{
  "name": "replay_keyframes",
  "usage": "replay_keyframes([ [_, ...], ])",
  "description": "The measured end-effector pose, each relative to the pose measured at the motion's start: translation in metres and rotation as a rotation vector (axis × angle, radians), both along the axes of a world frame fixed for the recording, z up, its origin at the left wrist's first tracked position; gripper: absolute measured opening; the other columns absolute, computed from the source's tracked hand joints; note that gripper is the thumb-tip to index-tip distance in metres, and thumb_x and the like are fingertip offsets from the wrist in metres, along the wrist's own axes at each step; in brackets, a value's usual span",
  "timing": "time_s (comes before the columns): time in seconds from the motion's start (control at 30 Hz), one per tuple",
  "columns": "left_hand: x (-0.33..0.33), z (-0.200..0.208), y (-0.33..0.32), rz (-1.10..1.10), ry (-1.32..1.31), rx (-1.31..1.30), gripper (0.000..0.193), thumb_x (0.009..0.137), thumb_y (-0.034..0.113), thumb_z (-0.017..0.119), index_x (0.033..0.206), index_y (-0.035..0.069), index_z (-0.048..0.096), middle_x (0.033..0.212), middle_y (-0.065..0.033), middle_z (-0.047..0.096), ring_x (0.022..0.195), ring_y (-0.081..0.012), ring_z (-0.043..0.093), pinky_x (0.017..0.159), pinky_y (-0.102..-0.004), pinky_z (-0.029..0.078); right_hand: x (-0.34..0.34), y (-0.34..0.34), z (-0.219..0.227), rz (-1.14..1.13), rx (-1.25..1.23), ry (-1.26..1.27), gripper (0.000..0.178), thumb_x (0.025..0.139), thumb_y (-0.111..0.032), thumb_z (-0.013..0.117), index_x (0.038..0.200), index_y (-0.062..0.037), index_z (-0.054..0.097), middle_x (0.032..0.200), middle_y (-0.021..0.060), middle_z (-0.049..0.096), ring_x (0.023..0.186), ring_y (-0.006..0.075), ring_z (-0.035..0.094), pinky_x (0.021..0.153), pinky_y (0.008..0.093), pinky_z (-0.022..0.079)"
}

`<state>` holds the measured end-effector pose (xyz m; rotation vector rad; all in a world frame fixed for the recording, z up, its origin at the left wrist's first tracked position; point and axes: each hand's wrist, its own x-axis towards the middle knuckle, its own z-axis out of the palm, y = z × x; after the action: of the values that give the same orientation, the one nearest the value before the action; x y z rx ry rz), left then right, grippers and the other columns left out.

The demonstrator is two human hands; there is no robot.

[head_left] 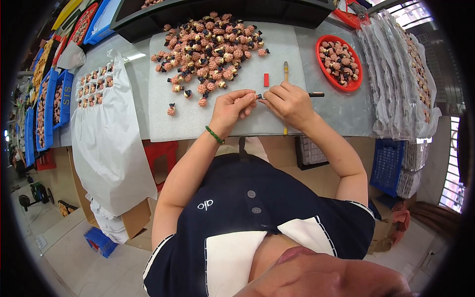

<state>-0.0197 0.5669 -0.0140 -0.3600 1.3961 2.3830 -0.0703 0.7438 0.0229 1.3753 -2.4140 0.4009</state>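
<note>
My left hand point(231, 110), with a green bracelet at its wrist, pinches a small pink knobbly figurine point(254, 98) over the front of the white mat. Fingers of my right hand point(291, 105) are closed at the figurine's dark end, so both hands meet on it. A slim yellow-ended tool point(285, 69) passes beneath or through the right hand; I cannot tell whether it is gripped. Beyond that hand sticks out a black pen-like stick point(316, 94). A large heap of similar figurines point(213, 47) covers the mat's far part, and a single figurine point(171, 109) stands apart at the left.
A small red block point(266, 79) lies on the white mat point(173, 127). To the right are a red bowl point(319, 63) of figurines and stacked clear trays point(383, 74). At the left, a tray of figurines point(94, 86) rests on white sheeting point(106, 148). A black bin point(138, 24) borders the back.
</note>
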Motion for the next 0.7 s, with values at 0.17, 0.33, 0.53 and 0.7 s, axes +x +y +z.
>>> replay_keyframes([
  [0.17,0.0006,-0.0004,-0.0003,0.0,0.001,0.015,0.024,0.084,0.013,0.055,0.101,-0.003,0.057,0.075,-0.0039,0.06,0.056,-0.0035,0.046,0.045,-0.0153,0.033,0.0011,-0.0007,-0.0001,-0.024,-0.009,0.011,0.018,0.063,-0.016,0.068,0.075,-0.0092,0.057,0.071,-0.0009,0.052,0.061,0.0143,0.051,0.049,0.0263,0.043],
  [0.33,0.0004,-0.0012,-0.0001,0.0,-0.005,0.014,0.024,0.084,0.013,0.056,0.101,-0.003,0.057,0.075,-0.0041,0.06,0.055,-0.0036,0.046,0.045,-0.0154,0.034,0.0016,-0.0009,0.0002,-0.033,0.002,-0.006,0.017,0.064,-0.016,0.068,0.075,-0.0091,0.057,0.07,-0.0008,0.052,0.061,0.0144,0.051,0.049,0.0264,0.043],
  [0.53,0.0002,-0.0025,0.0013,0.006,0.006,0.011,0.023,0.084,0.013,0.056,0.101,-0.003,0.057,0.076,-0.0044,0.06,0.056,-0.0035,0.047,0.046,-0.0153,0.034,0.0007,0.0004,0.0009,-0.012,-0.037,-0.032,0.016,0.065,-0.015,0.068,0.074,-0.0085,0.057,0.069,-0.0001,0.053,0.06,0.0154,0.052,0.05,0.0273,0.043],
  [0.7,-0.0001,-0.002,0.0027,0.005,0.005,0.004,0.023,0.084,0.013,0.056,0.101,-0.003,0.057,0.075,-0.0045,0.06,0.056,-0.0034,0.047,0.046,-0.0152,0.034,0.0008,0.0017,-0.0008,-0.034,-0.063,-0.094,0.017,0.066,-0.015,0.068,0.076,-0.0064,0.058,0.069,0.0023,0.054,0.061,0.0179,0.052,0.051,0.0289,0.044],
])
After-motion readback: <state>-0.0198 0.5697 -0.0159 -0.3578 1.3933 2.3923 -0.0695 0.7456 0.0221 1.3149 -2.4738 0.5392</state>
